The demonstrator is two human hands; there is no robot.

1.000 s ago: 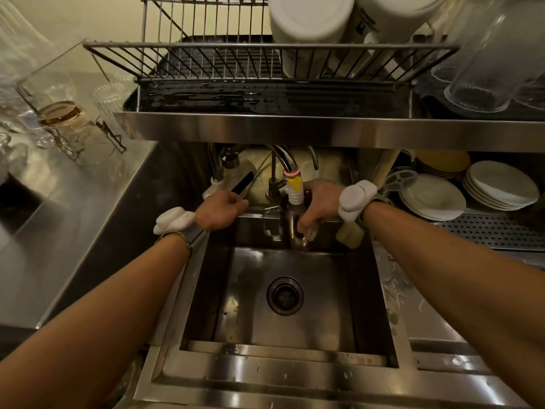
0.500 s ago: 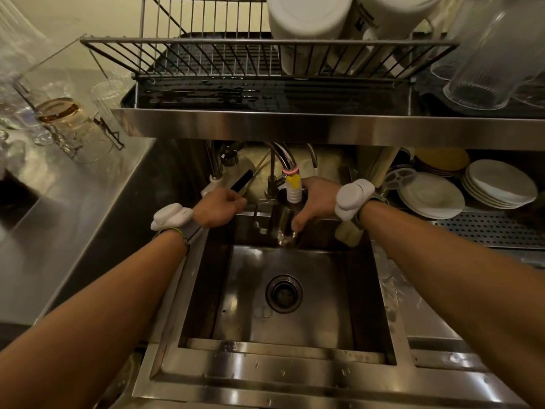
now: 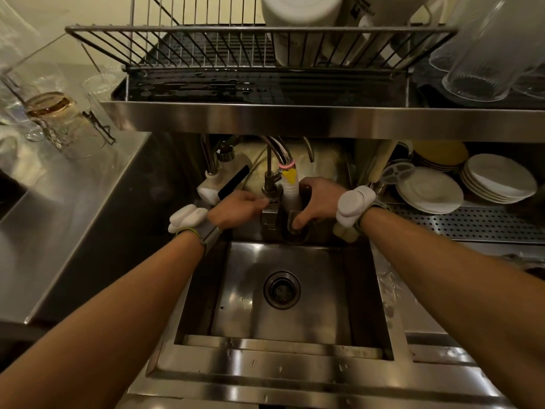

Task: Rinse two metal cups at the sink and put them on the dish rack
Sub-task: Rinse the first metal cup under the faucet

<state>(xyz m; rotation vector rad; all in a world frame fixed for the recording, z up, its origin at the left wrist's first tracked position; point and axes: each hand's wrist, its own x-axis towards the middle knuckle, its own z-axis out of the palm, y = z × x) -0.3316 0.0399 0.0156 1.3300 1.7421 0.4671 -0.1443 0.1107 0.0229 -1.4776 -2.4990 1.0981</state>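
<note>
My right hand grips a metal cup at the back of the sink, held upright under the white ribbed spout of the tap, whose end reaches into the cup. My left hand rests on the tap handle just left of the cup, fingers closed on it. The wire dish rack sits on the steel shelf above the sink. I can see only one metal cup.
White tubs stand in the rack's right half; clear glasses stand upside down at the far right. Stacked white plates lie right of the sink. Glass jars sit on the left counter. The sink drain is uncovered.
My left hand has slid right from the sink's back edge onto the tap handle. My right hand has raised the cup so the spout end sits inside it.
</note>
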